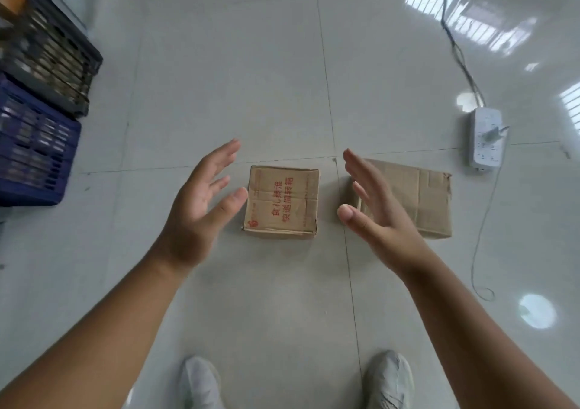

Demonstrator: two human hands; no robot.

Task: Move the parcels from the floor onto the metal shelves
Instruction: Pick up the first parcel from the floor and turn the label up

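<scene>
A small square cardboard parcel (282, 201) with red printed characters lies flat on the pale tiled floor in front of my feet. A second, plain brown parcel (417, 198) lies just to its right, partly hidden by my right hand. My left hand (201, 207) hovers open to the left of the printed parcel, palm facing inward. My right hand (373, 207) hovers open on the other side, between the two parcels. Neither hand touches a parcel. No metal shelf is in view.
A black crate (50, 50) and a blue crate (34, 148) stand at the left edge. A white power strip (486, 142) with a plugged charger lies at the right, its cables trailing across the floor. My two shoes (201, 383) show at the bottom.
</scene>
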